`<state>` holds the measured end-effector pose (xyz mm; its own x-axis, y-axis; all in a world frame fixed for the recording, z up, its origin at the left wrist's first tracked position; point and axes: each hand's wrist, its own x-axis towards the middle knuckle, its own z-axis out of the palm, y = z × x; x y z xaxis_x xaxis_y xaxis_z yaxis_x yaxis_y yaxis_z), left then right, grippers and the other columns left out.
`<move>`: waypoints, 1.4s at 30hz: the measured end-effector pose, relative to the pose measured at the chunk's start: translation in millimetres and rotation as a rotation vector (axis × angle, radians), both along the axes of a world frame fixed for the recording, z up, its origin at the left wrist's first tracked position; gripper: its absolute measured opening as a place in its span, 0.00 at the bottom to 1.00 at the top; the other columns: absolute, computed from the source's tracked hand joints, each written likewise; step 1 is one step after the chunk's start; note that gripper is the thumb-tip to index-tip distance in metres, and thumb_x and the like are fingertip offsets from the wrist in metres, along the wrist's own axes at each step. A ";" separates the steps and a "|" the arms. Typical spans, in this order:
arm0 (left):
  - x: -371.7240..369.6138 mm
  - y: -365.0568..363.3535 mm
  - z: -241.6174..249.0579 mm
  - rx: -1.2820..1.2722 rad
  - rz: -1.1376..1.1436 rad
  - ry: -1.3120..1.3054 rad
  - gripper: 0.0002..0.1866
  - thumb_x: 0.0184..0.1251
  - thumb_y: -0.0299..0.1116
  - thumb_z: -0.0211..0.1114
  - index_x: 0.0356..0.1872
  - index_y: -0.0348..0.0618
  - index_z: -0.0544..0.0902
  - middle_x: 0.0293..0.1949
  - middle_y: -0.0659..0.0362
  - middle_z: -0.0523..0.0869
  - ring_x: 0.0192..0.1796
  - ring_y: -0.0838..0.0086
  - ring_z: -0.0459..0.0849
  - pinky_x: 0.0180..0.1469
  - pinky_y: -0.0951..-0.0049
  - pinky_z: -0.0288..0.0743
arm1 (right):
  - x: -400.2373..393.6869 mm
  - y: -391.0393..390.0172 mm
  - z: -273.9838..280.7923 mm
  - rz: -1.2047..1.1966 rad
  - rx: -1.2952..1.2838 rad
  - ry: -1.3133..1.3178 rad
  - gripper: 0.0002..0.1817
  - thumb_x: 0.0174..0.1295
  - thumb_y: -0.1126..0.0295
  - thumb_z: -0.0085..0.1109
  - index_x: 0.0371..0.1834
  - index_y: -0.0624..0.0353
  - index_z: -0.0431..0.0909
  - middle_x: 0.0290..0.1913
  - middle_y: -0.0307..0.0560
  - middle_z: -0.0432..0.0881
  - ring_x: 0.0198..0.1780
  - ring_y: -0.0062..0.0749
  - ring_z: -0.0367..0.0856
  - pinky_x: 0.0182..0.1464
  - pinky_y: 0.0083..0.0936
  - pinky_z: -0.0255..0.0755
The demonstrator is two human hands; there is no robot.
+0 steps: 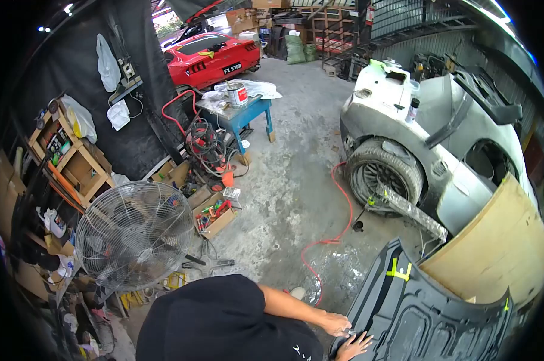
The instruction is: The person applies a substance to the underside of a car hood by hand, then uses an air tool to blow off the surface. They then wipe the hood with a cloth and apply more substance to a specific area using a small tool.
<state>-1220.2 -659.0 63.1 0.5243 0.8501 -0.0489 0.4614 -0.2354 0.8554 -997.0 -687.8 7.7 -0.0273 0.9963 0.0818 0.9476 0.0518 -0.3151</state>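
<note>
My left hand (335, 323) reaches in from the black-sleeved arm at the bottom centre. Its fingers are closed at the left edge of a dark grey car panel (425, 307), around something small that I cannot make out. Just below it, my right hand (354, 346) lies on the panel with its fingers spread. Yellow-green tape (399, 270) marks the panel's upper part, beside a long black strip.
A large fan (136, 234) stands at left, near an open box of tools (214, 215). A red hose (349, 207) crosses the floor. The stripped white car (464, 186) and a curved tan board (494, 240) are at right; a blue table (239, 117) stands farther back.
</note>
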 end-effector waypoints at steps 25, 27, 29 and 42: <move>95.6 49.7 -5.6 -0.064 0.249 -0.041 0.26 0.73 0.47 0.66 0.24 0.29 0.79 0.23 0.41 0.83 0.29 0.42 0.85 0.30 0.50 0.76 | -67.6 -5.8 48.5 0.560 -0.529 0.831 0.24 0.71 0.60 0.61 0.64 0.64 0.79 0.62 0.61 0.81 0.64 0.50 0.79 0.67 0.39 0.71; 91.1 45.2 -7.1 0.025 0.267 0.004 0.27 0.73 0.47 0.66 0.23 0.29 0.79 0.24 0.39 0.85 0.30 0.43 0.87 0.31 0.49 0.77 | -52.9 -2.3 45.8 0.534 -0.531 0.844 0.23 0.71 0.60 0.61 0.63 0.64 0.80 0.61 0.60 0.82 0.63 0.49 0.79 0.66 0.38 0.71; 78.6 46.3 1.2 -0.104 0.354 -0.059 0.28 0.73 0.48 0.66 0.23 0.28 0.79 0.23 0.39 0.84 0.31 0.42 0.87 0.31 0.48 0.77 | -29.0 5.2 42.0 0.487 -0.523 0.851 0.23 0.70 0.60 0.61 0.62 0.64 0.80 0.60 0.60 0.83 0.62 0.48 0.80 0.66 0.37 0.72; 84.1 -6.4 32.7 -0.087 -0.098 0.149 0.27 0.68 0.54 0.67 0.26 0.34 0.84 0.28 0.40 0.87 0.33 0.44 0.88 0.37 0.48 0.81 | 118.0 17.0 5.4 0.143 0.019 0.143 0.27 0.80 0.53 0.45 0.66 0.63 0.79 0.72 0.64 0.73 0.75 0.65 0.64 0.76 0.57 0.56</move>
